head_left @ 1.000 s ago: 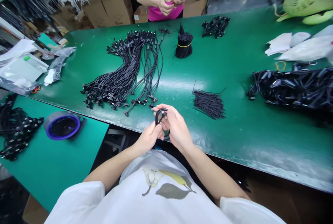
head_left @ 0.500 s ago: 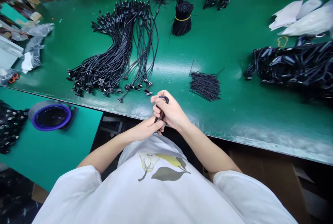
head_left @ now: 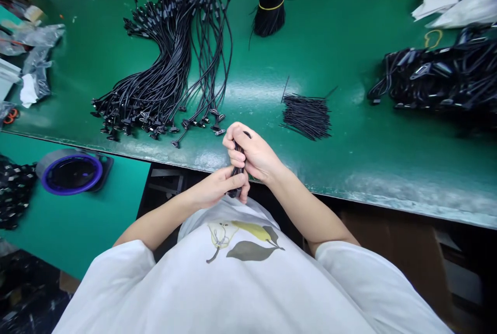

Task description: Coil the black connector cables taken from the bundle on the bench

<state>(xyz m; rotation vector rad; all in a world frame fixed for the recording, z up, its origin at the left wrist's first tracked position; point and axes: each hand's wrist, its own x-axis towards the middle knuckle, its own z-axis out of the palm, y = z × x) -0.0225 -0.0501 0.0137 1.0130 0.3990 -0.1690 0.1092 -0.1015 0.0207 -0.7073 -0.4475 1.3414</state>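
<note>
Cable (head_left: 237, 170) bunched narrower (glossy green table (head_left: 361, 153) beyond).

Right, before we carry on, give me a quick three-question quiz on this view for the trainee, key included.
1. True or false: the left hand and right hand both grip a looped black cable.

2. What colour is the thin band around the upright bundle of fine black strips?
A) red
B) yellow
C) white

3. Order these from left to right in the picture: the flat pile of thin black strips; the heap of black cables; the long, bent bunch of black cables.

Key:
1. True
2. B
3. Bent bunch, flat pile, heap
</note>
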